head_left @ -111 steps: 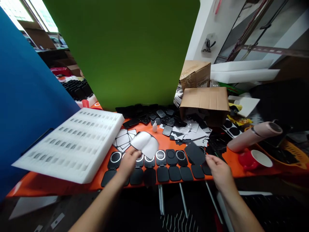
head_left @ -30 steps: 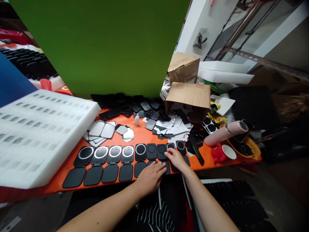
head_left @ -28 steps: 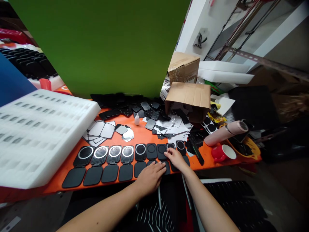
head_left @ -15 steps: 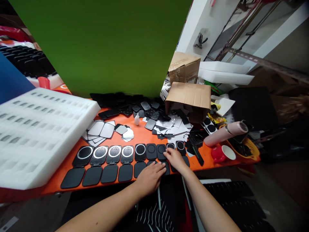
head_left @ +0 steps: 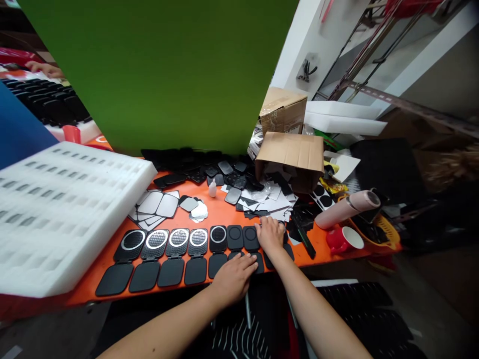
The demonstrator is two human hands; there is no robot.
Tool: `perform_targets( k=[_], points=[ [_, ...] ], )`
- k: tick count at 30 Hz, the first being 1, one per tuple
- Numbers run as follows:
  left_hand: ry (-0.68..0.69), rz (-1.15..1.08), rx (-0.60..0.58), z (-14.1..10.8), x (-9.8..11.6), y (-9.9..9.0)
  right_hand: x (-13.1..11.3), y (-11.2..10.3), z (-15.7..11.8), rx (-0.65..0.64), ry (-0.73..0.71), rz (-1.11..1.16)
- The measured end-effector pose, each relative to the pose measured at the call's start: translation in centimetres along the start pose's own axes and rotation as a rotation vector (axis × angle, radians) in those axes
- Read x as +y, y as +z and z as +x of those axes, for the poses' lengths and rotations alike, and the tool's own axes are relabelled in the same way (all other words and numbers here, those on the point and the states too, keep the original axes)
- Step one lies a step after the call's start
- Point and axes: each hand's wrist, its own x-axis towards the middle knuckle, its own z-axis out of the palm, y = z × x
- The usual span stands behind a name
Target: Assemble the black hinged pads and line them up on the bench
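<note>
Left hand (head_left: 232, 277) lies palm-down, fingers slightly spread, on the black hinged cases (head_left: 217, 252) lined along the worktop's (head_left: 215, 209) front edge; right hand (head_left: 270, 234) covers the upper halves farther right, fingers close together, and whether they grip anything, I cannot tell.

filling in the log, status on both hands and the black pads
Left hand on near black pads. Right hand over far row, hiding part. Small bottle behind, off both rows.
</note>
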Motion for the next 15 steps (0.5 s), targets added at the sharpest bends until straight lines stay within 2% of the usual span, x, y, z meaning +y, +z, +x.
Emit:
perform_targets(
  k=[4,9,15],
  points=[
    [-0.006,-0.01,0.004,0.0,0.2,-0.2,1.2,-0.5,1.5,-0.015,-0.017,0.092],
    [-0.01,-0.014,0.001,0.0,0.1,-0.1,2.9,-1.1,2.0,-0.023,-0.076,0.139],
    [-0.005,-0.029,0.016,-0.1,0.0,0.0,1.9,-1.1,3.7,-0.049,-0.147,0.151]
  ],
)
